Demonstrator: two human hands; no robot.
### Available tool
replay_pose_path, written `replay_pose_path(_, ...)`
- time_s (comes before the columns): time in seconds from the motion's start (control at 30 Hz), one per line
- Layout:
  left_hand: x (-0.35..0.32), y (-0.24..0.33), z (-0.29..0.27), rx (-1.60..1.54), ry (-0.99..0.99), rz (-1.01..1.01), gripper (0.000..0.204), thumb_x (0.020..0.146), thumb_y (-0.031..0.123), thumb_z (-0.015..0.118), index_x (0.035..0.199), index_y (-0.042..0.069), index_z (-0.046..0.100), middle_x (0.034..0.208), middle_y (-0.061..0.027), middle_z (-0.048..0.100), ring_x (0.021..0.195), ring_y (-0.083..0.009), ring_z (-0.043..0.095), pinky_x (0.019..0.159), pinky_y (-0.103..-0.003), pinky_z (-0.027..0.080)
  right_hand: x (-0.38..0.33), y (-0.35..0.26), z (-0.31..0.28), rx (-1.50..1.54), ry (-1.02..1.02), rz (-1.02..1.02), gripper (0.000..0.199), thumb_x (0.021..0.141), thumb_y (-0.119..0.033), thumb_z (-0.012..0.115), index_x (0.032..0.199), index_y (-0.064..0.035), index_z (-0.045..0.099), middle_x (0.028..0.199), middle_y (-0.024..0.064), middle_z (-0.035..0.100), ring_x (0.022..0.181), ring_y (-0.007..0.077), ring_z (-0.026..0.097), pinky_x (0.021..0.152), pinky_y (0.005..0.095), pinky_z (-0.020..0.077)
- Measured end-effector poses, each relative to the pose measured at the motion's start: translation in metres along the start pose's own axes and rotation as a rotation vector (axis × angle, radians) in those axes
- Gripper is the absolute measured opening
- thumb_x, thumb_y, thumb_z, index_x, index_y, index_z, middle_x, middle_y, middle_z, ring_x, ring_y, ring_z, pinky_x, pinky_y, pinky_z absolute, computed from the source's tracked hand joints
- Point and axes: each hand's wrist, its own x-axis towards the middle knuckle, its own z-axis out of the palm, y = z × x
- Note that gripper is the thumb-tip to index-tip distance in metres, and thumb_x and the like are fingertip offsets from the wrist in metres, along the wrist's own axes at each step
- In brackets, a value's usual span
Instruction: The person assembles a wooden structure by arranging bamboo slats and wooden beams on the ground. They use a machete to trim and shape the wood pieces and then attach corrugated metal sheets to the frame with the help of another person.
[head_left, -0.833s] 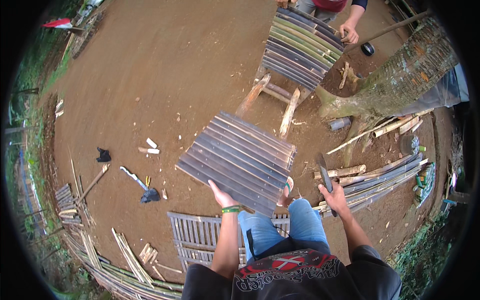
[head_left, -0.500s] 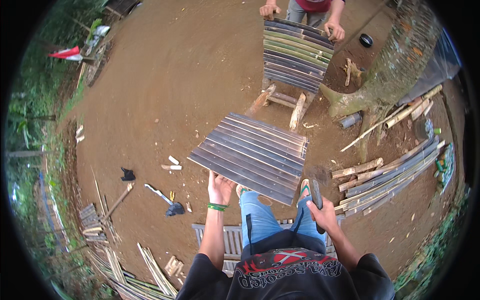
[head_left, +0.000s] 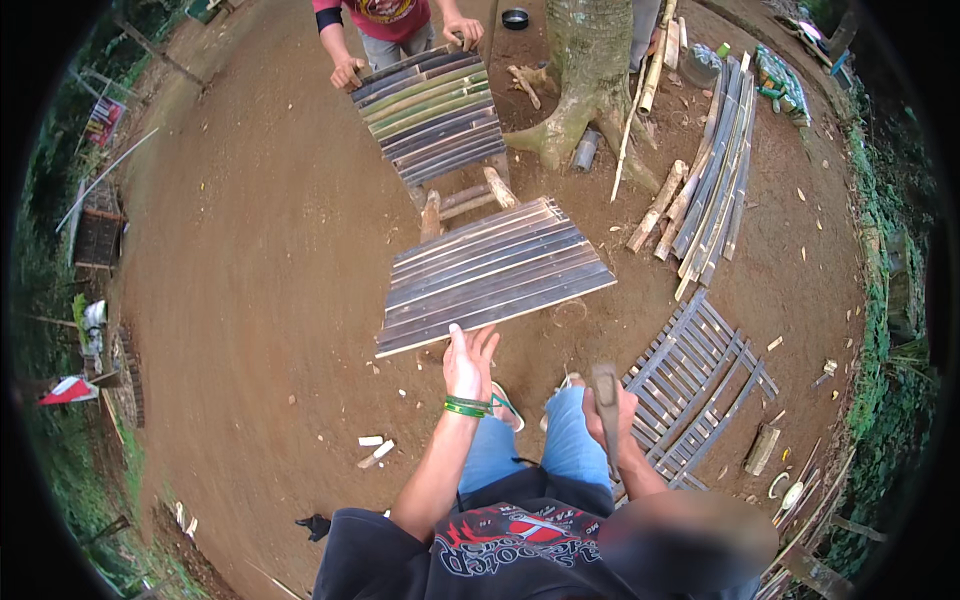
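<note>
A slatted panel of dark split bamboo (head_left: 490, 270) lies tilted in front of me. My left hand (head_left: 468, 362), with green bands at the wrist, holds its near edge, thumb over the top and the other fingers partly hidden below. Closed in my right hand (head_left: 620, 412) is a long dark tool (head_left: 606, 385), held upright beside my knee; its exact kind is unclear. Beyond the panel stands a second slatted bamboo panel (head_left: 432, 112), raised like a chair back, with log pieces (head_left: 432, 215) below. Another person's two hands grip its upper corners.
A tree trunk (head_left: 590, 80) rises at the back, with a dark bowl (head_left: 515, 19) nearby. Bamboo strips (head_left: 720, 165) and cut poles lie at the right. A slatted bamboo frame (head_left: 690, 385) rests by my right leg. White pieces (head_left: 376, 452) lie on the soil at left.
My view has turned to the right, so the panels and tree appear farther left. My left hand still holds the panel edge. The tool in my right hand has tipped differently.
</note>
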Motion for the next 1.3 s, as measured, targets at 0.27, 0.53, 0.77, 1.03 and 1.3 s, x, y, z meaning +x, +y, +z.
replay_pose_path(0.27, 0.003, -0.018, -0.009, -0.098, 0.139, 0.057, 0.056, 0.105, 0.040, 0.045, 0.126, -0.012, 0.045, 0.126, -0.0263, 0.054, 0.119, -0.0388, 0.057, 0.109, -0.049, 0.045, -0.031, 0.057, 0.075, 0.105, 0.219, 0.102, 0.016, 0.089, -0.013, 0.065, 0.090, 0.0024, 0.061, 0.072, 0.0106, 0.062, 0.058, 0.0179, 0.057, 0.059, 0.0362, 0.0474)
replay_pose_path(0.53, 0.014, -0.034, 0.010, -0.092, 0.189, -0.017, 0.058, 0.106, 0.037, 0.041, 0.131, -0.015, 0.037, 0.132, -0.0337, 0.050, 0.124, -0.0415, 0.054, 0.111, -0.048, 0.043, -0.040, 0.072, 0.080, 0.283, 0.363, 0.196, 0.026, 0.083, -0.017, 0.069, 0.074, 0.0022, 0.054, 0.056, 0.0092, 0.051, 0.053, 0.0155, 0.051, 0.054, 0.0370, 0.0425)
replay_pose_path(0.77, 0.033, -0.064, -0.012, -0.112, 0.168, -0.062, 0.060, 0.105, 0.036, 0.043, 0.135, -0.015, 0.034, 0.139, -0.0347, 0.044, 0.132, -0.0428, 0.047, 0.111, -0.050, 0.042, -0.018, 0.090, 0.092, 0.168, 0.221, 0.190, 0.018, 0.081, -0.011, 0.068, 0.075, 0.0005, 0.056, 0.062, 0.0045, 0.055, 0.059, 0.0144, 0.053, 0.057, 0.0352, 0.0444)
replay_pose_path(1.03, 0.025, -0.087, -0.024, -0.148, 0.215, -0.147, 0.048, 0.107, 0.030, 0.038, 0.133, -0.011, 0.037, 0.138, -0.0320, 0.048, 0.129, -0.0400, 0.051, 0.109, -0.049, 0.044, -0.029, 0.120, 0.122, 0.172, 0.220, 0.371, 0.037, 0.088, -0.028, 0.073, 0.070, 0.0000, 0.058, 0.059, 0.0023, 0.055, 0.054, 0.0150, 0.050, 0.055, 0.0354, 0.0434)
replay_pose_path(1.3, 0.024, -0.090, -0.059, -0.127, -0.001, -0.162, 0.052, 0.107, 0.031, 0.041, 0.139, -0.010, 0.037, 0.138, -0.0278, 0.051, 0.125, -0.0376, 0.055, 0.105, -0.046, 0.047, 0.059, 0.075, 0.153, 0.839, 0.518, 0.425, 0.033, 0.093, -0.030, 0.071, 0.099, 0.0004, 0.059, 0.079, 0.0055, 0.060, 0.054, 0.0179, 0.062, 0.053, 0.0311, 0.0488)
